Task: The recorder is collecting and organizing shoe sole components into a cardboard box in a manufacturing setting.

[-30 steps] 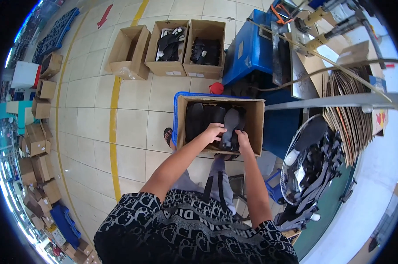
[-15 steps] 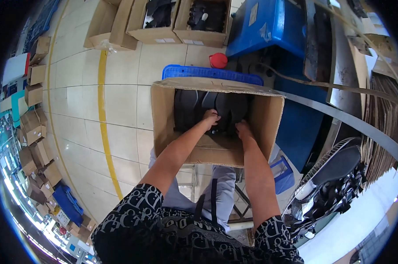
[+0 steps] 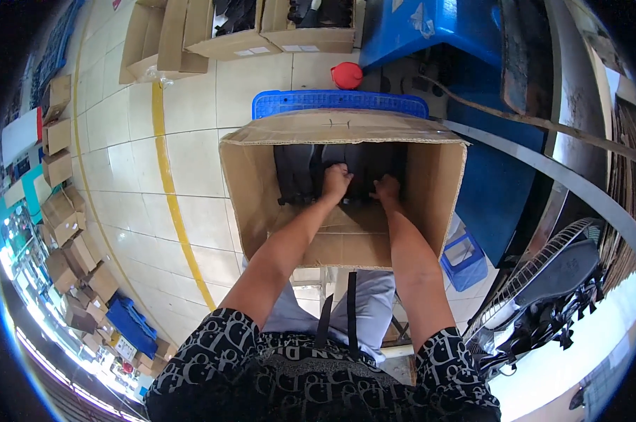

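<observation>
A cardboard box (image 3: 441,183) stands in front of me with its mouth facing me. Dark, flat, rounded pieces (image 3: 295,169), possibly shoe soles, are packed upright in a row inside. My left hand (image 3: 337,182) reaches in at the middle of the row, its fingers curled closed against one of these pieces. To its right, my right hand (image 3: 387,188) is at the right end of the row, fingers bent inward with the thumb toward the pieces. Shadow and the dark pieces hide both sets of fingertips, so what the right fingers grip is unclear.
Behind the box lies a blue plastic crate (image 3: 339,102), with a red round object (image 3: 347,75) beyond it. Open cartons (image 3: 307,40) stand at the back. A blue stool (image 3: 464,261) is at the right, near a wire basket (image 3: 536,274) of black pieces.
My view has come closer to the box, which now appears larger. My left hand has turned over the row, with its back more toward me. The right hand remains at the row's right end.
</observation>
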Demonstrator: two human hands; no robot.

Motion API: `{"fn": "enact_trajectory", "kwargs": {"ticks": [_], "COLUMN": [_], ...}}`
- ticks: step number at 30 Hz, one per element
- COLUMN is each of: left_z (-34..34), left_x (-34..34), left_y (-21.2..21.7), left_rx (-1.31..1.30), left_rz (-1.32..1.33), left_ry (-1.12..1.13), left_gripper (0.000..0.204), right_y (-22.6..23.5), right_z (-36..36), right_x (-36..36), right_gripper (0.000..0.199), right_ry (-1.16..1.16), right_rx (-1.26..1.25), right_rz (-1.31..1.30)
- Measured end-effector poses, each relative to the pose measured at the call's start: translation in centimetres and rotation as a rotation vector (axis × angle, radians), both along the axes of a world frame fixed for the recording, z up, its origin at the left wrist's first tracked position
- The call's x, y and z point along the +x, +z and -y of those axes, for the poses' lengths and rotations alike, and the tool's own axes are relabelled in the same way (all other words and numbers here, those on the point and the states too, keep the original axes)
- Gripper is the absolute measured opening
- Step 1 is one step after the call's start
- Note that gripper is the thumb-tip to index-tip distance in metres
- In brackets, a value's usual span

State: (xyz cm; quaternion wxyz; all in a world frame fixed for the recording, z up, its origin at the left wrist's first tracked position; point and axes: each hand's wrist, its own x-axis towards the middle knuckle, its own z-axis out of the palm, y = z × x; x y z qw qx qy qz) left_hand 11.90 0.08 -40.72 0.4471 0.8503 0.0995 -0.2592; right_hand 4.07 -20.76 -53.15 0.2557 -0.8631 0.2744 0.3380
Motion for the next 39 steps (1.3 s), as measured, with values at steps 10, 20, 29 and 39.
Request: {"fn": "enact_trajectory", "kwargs": {"ticks": [10,20,29,39], "left_z": [-3.9,-13.5,-18.4,-5.3], "left_x": [0.3,-0.8,-0.9,0.1], "left_y": [-0.2,16.4,29.0,38.4], "left_rx": [0.204,-0.271,-0.298,-0.546], "left_rz": [-0.086,-0.351,-0.318,-0.126], "left_ry": [-0.113,-0.044,-0.136,-0.510], "left_gripper": [0.026,0.033,0.035,0.031], "right_y": [8.9,37.3,67.5,64.8], "right_z": [-5.8,-9.3,5.8,15.6], "right_x": [6.4,7.5,-7.1,-11.7], "right_gripper": [0.020,0.021,0.038,0.058], "right_ry": [0.346,0.108,-0.557,-0.270], "right_rx": [-0.087,0.329,-0.809,-0.683], "right_rz": [-0.003,0.568,0.866,0.875]}}
